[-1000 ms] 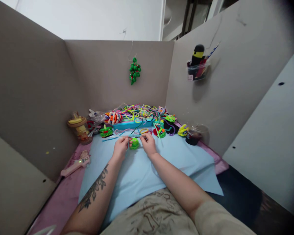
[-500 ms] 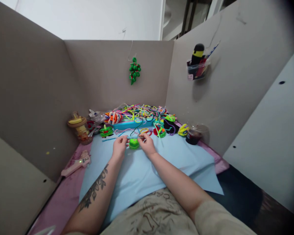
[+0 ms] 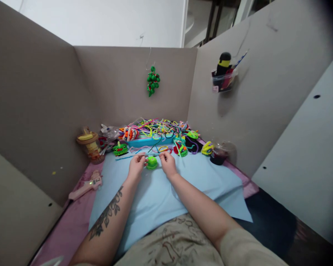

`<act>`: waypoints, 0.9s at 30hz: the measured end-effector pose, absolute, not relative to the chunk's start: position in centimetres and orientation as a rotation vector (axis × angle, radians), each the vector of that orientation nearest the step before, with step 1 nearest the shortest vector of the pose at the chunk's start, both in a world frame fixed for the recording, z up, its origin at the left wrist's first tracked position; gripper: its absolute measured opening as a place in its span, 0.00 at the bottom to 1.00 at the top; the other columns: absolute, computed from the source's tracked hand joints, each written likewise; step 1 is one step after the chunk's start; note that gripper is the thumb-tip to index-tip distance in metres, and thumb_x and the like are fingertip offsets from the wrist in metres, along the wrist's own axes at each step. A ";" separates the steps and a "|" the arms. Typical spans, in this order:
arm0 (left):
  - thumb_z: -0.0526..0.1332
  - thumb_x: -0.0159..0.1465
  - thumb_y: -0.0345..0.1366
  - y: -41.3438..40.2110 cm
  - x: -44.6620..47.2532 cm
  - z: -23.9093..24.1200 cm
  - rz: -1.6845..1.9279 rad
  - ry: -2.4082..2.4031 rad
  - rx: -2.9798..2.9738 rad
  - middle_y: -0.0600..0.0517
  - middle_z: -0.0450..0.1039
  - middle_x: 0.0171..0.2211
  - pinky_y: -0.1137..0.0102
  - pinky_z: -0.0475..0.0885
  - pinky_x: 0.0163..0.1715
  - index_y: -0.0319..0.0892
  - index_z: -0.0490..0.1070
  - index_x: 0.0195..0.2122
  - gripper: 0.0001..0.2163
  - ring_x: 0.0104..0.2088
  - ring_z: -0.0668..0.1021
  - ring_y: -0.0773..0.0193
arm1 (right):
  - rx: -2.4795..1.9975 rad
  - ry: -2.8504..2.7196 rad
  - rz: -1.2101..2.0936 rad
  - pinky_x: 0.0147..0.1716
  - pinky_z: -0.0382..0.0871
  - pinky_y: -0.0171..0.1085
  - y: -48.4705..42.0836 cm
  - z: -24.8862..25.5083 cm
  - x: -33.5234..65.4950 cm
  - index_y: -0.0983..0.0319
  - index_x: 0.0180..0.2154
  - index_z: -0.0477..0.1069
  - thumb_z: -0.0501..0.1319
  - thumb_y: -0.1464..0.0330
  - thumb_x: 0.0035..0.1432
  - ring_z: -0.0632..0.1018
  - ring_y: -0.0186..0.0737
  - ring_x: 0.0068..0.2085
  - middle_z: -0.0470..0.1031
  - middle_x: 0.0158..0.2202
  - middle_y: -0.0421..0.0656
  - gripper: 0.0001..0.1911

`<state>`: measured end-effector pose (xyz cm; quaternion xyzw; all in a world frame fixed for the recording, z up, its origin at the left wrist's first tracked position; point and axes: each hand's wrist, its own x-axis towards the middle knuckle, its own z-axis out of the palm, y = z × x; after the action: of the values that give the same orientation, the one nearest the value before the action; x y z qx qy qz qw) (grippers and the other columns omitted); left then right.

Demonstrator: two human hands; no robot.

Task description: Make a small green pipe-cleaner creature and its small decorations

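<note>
A small bright green pipe-cleaner figure (image 3: 151,162) lies on the light blue sheet (image 3: 166,192) between my hands. My left hand (image 3: 137,165) rests just left of it, fingers pinched together near a thin blue pipe cleaner (image 3: 127,156) that runs across the sheet. To the figure's right, my right hand (image 3: 168,163) has its fingers curled and pinched at the same strand. What exactly each pinch holds is too small to see.
A heap of coloured pipe cleaners (image 3: 155,129) fills a blue tray at the back. Finished figures (image 3: 120,148) lie around it. A jar (image 3: 91,146) stands left, a dark cup (image 3: 218,155) right, a pink glue gun (image 3: 86,186) near left. Cardboard walls enclose the desk.
Both hands shifted slightly around the green figure; the right hand moved a little back to the right. The figure stays in place.
</note>
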<state>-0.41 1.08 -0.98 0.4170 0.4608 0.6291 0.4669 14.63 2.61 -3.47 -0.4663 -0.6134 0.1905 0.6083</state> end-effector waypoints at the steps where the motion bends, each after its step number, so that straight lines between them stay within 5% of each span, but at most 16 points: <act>1: 0.65 0.50 0.35 1.2 -0.4 -1.1 1.534 1.123 1.011 0.48 0.75 0.33 0.72 0.70 0.28 0.38 0.71 0.37 0.14 0.28 0.77 0.66 | -1.078 -1.405 0.430 0.30 0.63 0.35 2.6 -3.5 14.6 0.60 0.29 0.68 0.54 0.62 0.56 0.70 0.38 0.28 0.70 0.25 0.39 0.11; 7: 0.66 0.48 0.31 1.3 -0.2 -1.1 1.502 1.057 0.960 0.50 0.75 0.28 0.72 0.70 0.28 0.36 0.70 0.34 0.12 0.25 0.75 0.69 | -1.052 -1.378 0.411 0.33 0.65 0.36 2.6 -3.3 14.5 0.61 0.31 0.67 0.56 0.65 0.54 0.71 0.39 0.30 0.71 0.29 0.42 0.06; 16: 0.68 0.47 0.46 0.7 -0.4 -0.5 1.510 1.075 0.955 0.50 0.74 0.25 0.71 0.71 0.27 0.36 0.71 0.28 0.17 0.25 0.75 0.67 | -1.005 -1.414 0.395 0.34 0.65 0.36 2.7 -3.4 14.6 0.60 0.27 0.66 0.57 0.69 0.51 0.70 0.38 0.32 0.67 0.27 0.40 0.02; 23: 0.67 0.46 0.47 1.3 -0.5 -0.9 1.554 1.139 0.982 0.52 0.72 0.22 0.72 0.71 0.26 0.36 0.72 0.28 0.18 0.24 0.75 0.66 | -1.003 -1.432 0.436 0.34 0.66 0.36 2.6 -3.3 14.5 0.60 0.26 0.66 0.57 0.71 0.47 0.70 0.38 0.32 0.68 0.29 0.41 0.01; 27: 0.66 0.49 0.44 1.4 -0.7 -1.0 1.607 1.164 1.009 0.52 0.72 0.24 0.73 0.71 0.26 0.37 0.72 0.32 0.16 0.27 0.75 0.65 | -1.011 -1.450 0.509 0.32 0.67 0.35 2.5 -3.1 14.2 0.61 0.34 0.69 0.57 0.70 0.47 0.72 0.39 0.34 0.72 0.35 0.43 0.09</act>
<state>-0.74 1.37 -1.03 0.4065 0.4690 0.6477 0.4419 14.16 2.55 -3.13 -0.4373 -0.6270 0.2201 0.6060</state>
